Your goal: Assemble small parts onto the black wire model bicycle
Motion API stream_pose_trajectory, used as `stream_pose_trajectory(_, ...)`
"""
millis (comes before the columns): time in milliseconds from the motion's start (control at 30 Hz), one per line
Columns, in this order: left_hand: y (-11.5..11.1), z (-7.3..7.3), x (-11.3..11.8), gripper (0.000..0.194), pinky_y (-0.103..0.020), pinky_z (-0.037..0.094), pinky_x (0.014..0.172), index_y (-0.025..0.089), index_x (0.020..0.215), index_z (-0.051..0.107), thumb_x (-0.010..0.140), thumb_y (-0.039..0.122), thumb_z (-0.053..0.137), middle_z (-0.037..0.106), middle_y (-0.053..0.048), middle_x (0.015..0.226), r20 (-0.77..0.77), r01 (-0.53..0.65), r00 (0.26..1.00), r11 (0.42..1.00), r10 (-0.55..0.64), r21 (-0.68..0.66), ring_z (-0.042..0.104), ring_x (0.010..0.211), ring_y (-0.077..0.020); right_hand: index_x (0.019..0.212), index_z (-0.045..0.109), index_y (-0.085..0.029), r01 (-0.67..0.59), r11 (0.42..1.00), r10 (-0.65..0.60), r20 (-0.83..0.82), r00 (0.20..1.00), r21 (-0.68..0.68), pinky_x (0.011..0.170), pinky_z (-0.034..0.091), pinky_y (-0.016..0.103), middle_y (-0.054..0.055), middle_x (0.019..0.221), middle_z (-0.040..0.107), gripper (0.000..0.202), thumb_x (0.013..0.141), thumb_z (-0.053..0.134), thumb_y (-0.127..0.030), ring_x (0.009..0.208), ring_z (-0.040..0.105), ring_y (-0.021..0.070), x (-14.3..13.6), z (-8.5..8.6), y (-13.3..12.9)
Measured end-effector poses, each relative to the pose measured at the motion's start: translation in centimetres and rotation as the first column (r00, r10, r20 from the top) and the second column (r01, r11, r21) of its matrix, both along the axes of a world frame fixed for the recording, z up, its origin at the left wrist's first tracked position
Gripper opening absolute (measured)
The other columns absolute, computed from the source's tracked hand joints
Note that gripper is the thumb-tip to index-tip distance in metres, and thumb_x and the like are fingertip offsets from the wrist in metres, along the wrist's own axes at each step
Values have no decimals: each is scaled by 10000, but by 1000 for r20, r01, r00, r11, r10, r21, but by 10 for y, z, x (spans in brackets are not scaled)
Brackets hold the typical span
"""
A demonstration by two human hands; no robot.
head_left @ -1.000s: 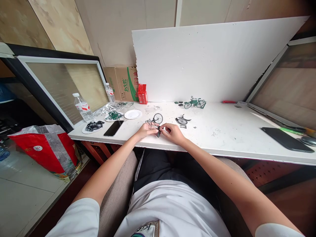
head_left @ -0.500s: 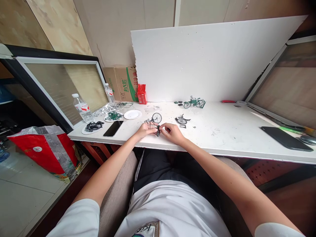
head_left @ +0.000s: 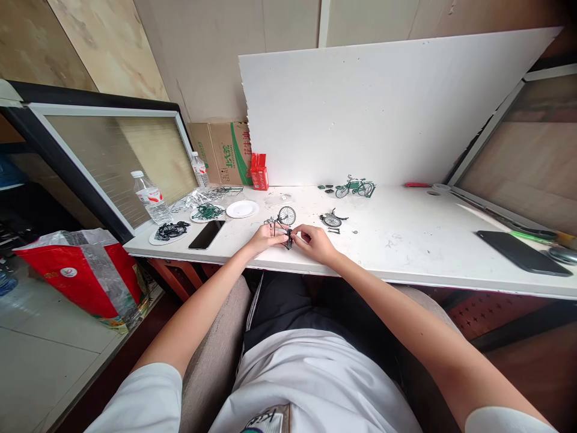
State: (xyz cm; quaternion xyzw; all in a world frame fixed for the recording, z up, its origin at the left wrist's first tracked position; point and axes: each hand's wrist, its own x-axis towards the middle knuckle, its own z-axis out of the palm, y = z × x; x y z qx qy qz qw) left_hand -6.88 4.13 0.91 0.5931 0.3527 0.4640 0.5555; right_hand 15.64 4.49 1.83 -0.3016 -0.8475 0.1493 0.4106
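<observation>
A small, partly built model bicycle [head_left: 283,224] with one spoked wheel sits at the near edge of the white table [head_left: 406,240]. My left hand [head_left: 264,239] pinches its frame from the left. My right hand [head_left: 315,242] grips the same frame from the right, fingers closed on a small dark part. A loose wheel assembly [head_left: 332,220] lies just behind my right hand. A finished green model bicycle [head_left: 356,187] stands further back by the white board.
Paper plates with green parts [head_left: 207,211], black parts [head_left: 170,231] and an empty plate [head_left: 242,208] lie left, beside a black phone [head_left: 207,234] and a water bottle [head_left: 152,197]. Another phone [head_left: 523,254] lies at right. A red carton [head_left: 260,171] and cardboard box [head_left: 225,151] stand behind.
</observation>
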Motion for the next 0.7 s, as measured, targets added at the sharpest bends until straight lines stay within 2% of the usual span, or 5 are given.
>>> stream_pose_trajectory(500, 0, -1, -1, 613, -369, 640, 788, 72, 1204, 636, 731, 335, 921, 784, -147, 964, -8, 22, 1000, 1000, -22, 19, 772, 826, -226, 991, 753, -187, -9, 1000, 8, -23, 1000, -20, 624, 384, 275, 30, 785, 707, 253, 979, 613, -397, 600, 491, 132, 0, 2, -1)
stream_pose_trajectory(700, -1, 0, 0, 627, -394, 649, 785, 77, 1211, 629, 726, 342, 925, 785, -139, 947, -3, 31, 1000, 999, -31, 5, 768, 812, -229, 978, 759, -184, -16, 1000, 16, -18, 1000, -15, 626, 382, 275, 30, 787, 707, 252, 976, 613, -389, 602, 486, 130, 1, 3, -1)
